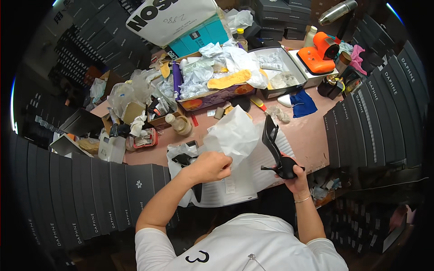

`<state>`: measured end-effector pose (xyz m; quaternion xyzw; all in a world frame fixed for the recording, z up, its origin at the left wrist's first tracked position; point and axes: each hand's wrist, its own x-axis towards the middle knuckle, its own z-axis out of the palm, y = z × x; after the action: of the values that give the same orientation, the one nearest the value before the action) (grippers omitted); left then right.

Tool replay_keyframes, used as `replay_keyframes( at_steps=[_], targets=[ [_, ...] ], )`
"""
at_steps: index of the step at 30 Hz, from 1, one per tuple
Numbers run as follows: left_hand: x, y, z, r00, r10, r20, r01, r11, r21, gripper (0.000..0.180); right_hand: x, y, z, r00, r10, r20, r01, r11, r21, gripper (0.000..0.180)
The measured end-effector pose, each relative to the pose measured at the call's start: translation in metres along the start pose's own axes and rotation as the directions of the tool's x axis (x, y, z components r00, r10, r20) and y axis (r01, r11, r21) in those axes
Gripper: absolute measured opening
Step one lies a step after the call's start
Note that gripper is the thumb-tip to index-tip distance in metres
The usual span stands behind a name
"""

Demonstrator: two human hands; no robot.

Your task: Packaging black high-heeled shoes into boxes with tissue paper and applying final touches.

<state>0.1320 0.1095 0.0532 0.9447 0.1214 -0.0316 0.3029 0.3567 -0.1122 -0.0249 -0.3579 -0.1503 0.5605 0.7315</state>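
At left on pink table (pixel 312 144), amid white wrapping (pixel 174 152): black shoe (pixel 182 159). Then, clenched in left hand (pixel 210 167), fingers curled tight: white tissue paper (pixel 235 135). Farther right, lower end gripped in right hand (pixel 296 179): black high-heeled shoe (pixel 285 170), slim heel pointing left.

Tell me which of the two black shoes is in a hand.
The black shoe in the right hand; the other shoe lies unheld, partly hidden by the left forearm.

held shoe (pixel 285 167) was black | paper (pixel 235 134) was white | tabletop (pixel 313 135) was pink | cloth (pixel 304 104) was blue | boxes (pixel 108 194) were charcoal
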Motion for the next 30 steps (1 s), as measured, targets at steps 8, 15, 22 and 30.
replay_keyframes(
  at_steps=[8, 15, 22, 30],
  targets=[
    [-0.02, -0.006, 0.075, 0.869, -0.064, -0.49, 0.03, 0.996, -0.078, 0.023, -0.078, -0.049, 0.049, 0.89, -0.035, 0.455, 0.045, 0.999, -0.011, 0.053],
    [0.016, -0.019, 0.155, 0.413, -0.855, -0.313, -0.2, 0.251, -0.947, 0.026, -0.081, -0.018, 0.075, 0.937, 0.303, 0.174, -0.263, 0.939, -0.223, 0.061],
    [0.055, -0.024, 0.151, 0.506, -0.743, -0.438, -0.453, 0.203, -0.868, 0.018, -0.098, -0.032, 0.062, 0.965, 0.192, 0.18, -0.132, 0.945, -0.3, 0.054],
    [0.003, 0.063, 0.06, 0.39, -0.08, -0.917, -0.2, 0.965, -0.17, 0.01, -0.106, -0.047, 0.1, 0.973, 0.14, 0.182, -0.108, 0.978, -0.18, 0.069]
  ],
)
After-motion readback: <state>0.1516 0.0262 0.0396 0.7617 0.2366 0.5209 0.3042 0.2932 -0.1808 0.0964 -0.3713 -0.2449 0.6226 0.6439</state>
